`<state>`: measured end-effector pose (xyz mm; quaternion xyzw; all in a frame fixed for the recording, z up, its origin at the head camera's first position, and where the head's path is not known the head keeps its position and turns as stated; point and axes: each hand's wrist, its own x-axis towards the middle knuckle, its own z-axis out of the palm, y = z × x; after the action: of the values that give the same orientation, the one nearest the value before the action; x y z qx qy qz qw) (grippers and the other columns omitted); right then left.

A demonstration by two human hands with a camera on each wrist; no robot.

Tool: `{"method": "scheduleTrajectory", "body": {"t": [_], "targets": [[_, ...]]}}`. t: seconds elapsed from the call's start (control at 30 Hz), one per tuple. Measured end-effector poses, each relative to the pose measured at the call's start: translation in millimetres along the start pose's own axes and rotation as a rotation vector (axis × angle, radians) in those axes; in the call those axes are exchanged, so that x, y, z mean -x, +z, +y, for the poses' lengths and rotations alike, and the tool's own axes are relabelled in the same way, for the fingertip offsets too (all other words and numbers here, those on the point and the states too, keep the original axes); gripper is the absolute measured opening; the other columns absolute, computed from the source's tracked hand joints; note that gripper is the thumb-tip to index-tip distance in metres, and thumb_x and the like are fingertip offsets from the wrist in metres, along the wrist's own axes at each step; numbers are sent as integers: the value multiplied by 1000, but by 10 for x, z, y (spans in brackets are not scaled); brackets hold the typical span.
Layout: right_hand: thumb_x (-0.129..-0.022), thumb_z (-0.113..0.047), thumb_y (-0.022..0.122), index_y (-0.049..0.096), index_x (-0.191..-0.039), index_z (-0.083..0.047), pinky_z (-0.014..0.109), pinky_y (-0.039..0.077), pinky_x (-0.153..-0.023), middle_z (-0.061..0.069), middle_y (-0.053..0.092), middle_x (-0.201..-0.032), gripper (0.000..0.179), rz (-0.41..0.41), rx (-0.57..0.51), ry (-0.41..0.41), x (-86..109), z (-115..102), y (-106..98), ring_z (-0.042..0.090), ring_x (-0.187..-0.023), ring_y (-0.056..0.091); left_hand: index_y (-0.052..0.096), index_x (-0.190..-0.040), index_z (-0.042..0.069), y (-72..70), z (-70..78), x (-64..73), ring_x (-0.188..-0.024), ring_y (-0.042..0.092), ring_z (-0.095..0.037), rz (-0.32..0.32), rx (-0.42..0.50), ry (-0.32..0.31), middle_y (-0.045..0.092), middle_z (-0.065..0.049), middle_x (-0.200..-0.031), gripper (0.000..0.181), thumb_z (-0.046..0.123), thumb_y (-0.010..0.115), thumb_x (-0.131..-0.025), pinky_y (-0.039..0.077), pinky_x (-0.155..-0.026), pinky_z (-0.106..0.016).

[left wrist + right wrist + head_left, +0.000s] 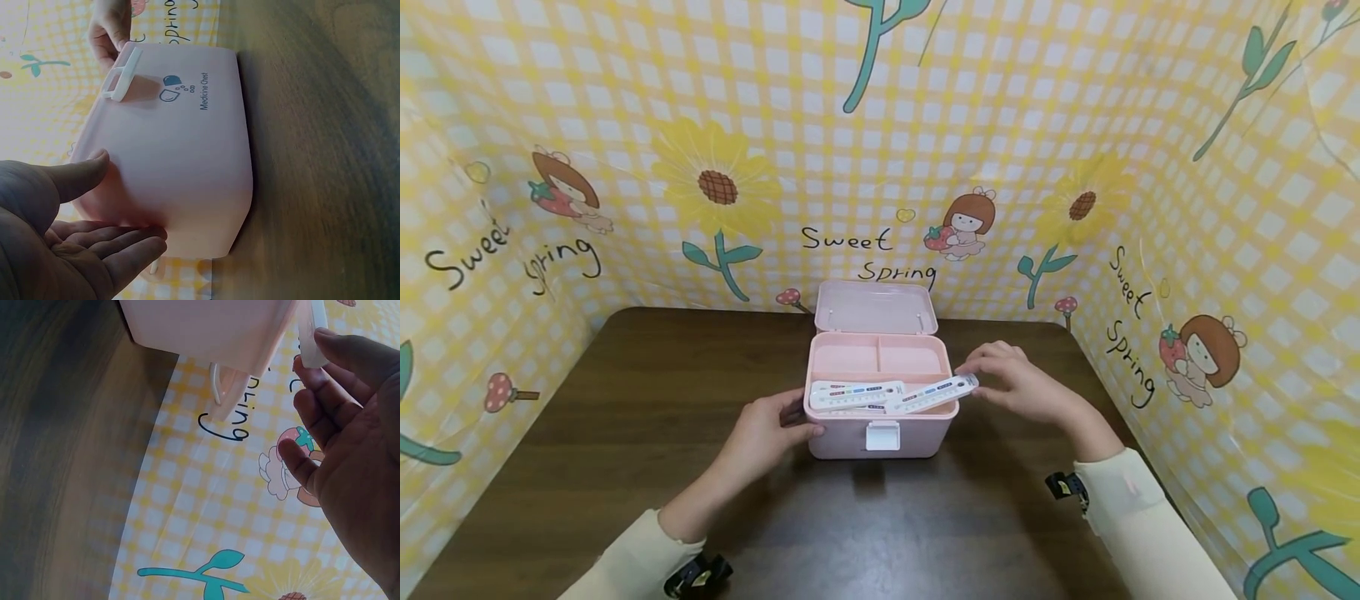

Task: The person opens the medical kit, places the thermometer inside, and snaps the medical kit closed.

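Observation:
A pink medicine box (842, 438) stands on the table with its lid (876, 308) raised at the back. My left hand (767, 432) rests at its left front corner, the thumb by the front wall and the fairly straight fingers along the side. With thumb and fingertips, my right hand (1011, 379) pinches the right end of a flat white thermometer (936, 394) with printed scale marks. The thermometer slants over the box's front compartment. More white thermometers (857, 395) lie in that compartment, overlapping; their lower parts are hidden.
Two rear compartments (842, 354) sit behind a divider in the box. A white latch (883, 436) sticks out at the front. Under the box is a dark wooden table (647, 400). A yellow checked sheet (850, 183) surrounds the table's back and sides.

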<state>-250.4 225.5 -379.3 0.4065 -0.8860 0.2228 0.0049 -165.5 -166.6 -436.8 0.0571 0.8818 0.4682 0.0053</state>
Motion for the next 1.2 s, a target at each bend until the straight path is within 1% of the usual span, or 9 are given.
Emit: {"method": "scheduleTrajectory", "body": {"t": [0.07,0.17,0.37,0.5,0.63,0.77,0.9,1.03,1.2], "targets": [[-88,-19,71,66,-119,-26,39,30,-96,-12,58,-116,33,-19,-9,-10,-23,-8,5,11,-113,44,58,-132,10,-4,-1,1,-111,65,-22,0,-2,0,64,-8,-126,63,32,81,-77,57,-84,-35],[-88,-16,71,66,-120,-26,41,30,-97,-11,58,-118,34,-31,-18,-38,-59,-32,8,11,-115,45,58,-132,11,-6,-1,0,-113,64,-22,1,-6,1,64,-8,-127,64,34,81,-77,57,-85,-36],[-87,-20,72,67,-117,-24,42,30,-99,-10,60,-118,31,-48,-38,-79,-125,-77,38,12,-115,46,57,-134,12,9,-14,9,-114,63,-23,7,-12,-4,63,-8,-129,66,36,80,-77,56,-87,-37],[-86,-23,72,68,-116,-23,42,31,-99,-10,60,-118,30,-58,-30,-95,-148,-107,75,12,-115,46,57,-134,13,29,-22,24,-115,63,-22,13,-12,-13,63,-7,-129,65,35,80,-77,56,-88,-37],[-86,-22,72,69,-116,-23,40,32,-97,-9,60,-118,30,-48,-7,-106,-166,-127,103,12,-114,46,57,-133,12,51,-14,29,-114,63,-21,13,-6,-4,64,-6,-128,63,32,80,-78,56,-88,-36],[-87,-22,72,68,-117,-23,38,33,-95,-10,60,-118,30,-54,19,-120,-216,-152,129,11,-111,45,58,-133,12,57,0,41,-113,64,-20,21,-7,-8,64,-6,-126,61,31,80,-79,56,-88,-36],[-86,-20,73,69,-115,-23,37,33,-94,-10,61,-117,29,-70,17,-100,-264,-179,149,10,-108,45,58,-133,12,56,-2,46,-113,64,-20,27,-11,5,65,-6,-126,60,30,79,-79,56,-88,-36],[-86,-22,73,70,-115,-23,37,32,-94,-11,61,-117,29,-91,6,-68,-286,-203,172,10,-108,44,57,-133,13,53,-9,46,-113,63,-19,18,-17,12,65,-5,-126,61,32,79,-79,56,-88,-36],[-86,-25,73,69,-117,-25,37,32,-94,-11,61,-116,31,-95,12,-82,-344,-222,200,9,-109,44,57,-134,14,42,-14,53,-114,63,-19,19,-31,5,64,-4,-126,62,34,79,-79,56,-89,-37]]}}
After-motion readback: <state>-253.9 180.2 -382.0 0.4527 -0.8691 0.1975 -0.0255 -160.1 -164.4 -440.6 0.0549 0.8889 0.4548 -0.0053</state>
